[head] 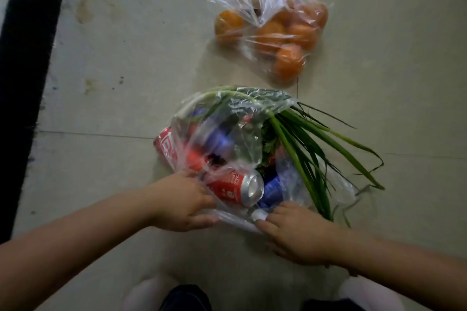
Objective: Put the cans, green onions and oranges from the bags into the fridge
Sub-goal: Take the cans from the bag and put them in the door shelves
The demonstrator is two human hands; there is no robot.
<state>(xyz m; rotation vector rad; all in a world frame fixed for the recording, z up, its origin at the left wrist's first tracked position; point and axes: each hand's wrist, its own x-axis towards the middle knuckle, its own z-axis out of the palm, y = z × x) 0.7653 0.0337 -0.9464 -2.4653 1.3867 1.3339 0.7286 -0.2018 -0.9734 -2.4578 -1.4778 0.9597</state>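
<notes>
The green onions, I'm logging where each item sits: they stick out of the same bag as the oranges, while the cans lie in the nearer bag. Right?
Not quite. In the head view the green onions stick out of the nearer bag, the one holding the cans. The oranges sit alone in the farther bag.
</notes>
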